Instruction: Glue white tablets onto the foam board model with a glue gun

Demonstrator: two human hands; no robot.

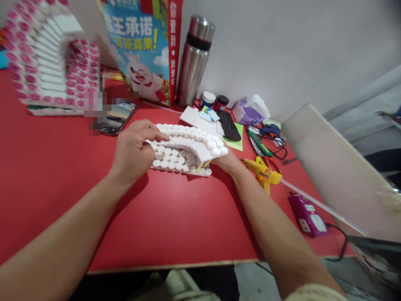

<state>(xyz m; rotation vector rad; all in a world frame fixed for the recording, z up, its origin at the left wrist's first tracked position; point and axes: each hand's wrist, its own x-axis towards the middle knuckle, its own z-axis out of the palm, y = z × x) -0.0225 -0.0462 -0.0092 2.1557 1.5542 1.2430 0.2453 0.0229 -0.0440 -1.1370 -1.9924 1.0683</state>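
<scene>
Basically, the white curved model of round discs and thin strips (188, 144) sits between the two grips, on or just above the red flat-topped bench (188, 225); the left grip (138, 142) is fairly narrow, thumb and forefinger touching the model's left end, though I can't tell if they pinch it; the right grip (223, 162) is mostly hidden behind and under the right end, so can't tell how its fingers stand.

Risks: too hard a press from the left grip could pop discs off or bend the strips, if the joints are weak; the right end, with slim yellow sticks (203, 165) under it, could sag or tilt if the right grip slipped away; the yellow plastic glue gun (261, 169) lies just right of the right grip, small orange glow showing, so a sideways swing could mean a burn if it's hot; its long clear glue stick (319, 205) juts toward the black cable (341, 246), farther right, so snagging there could drag the gun.
</scene>
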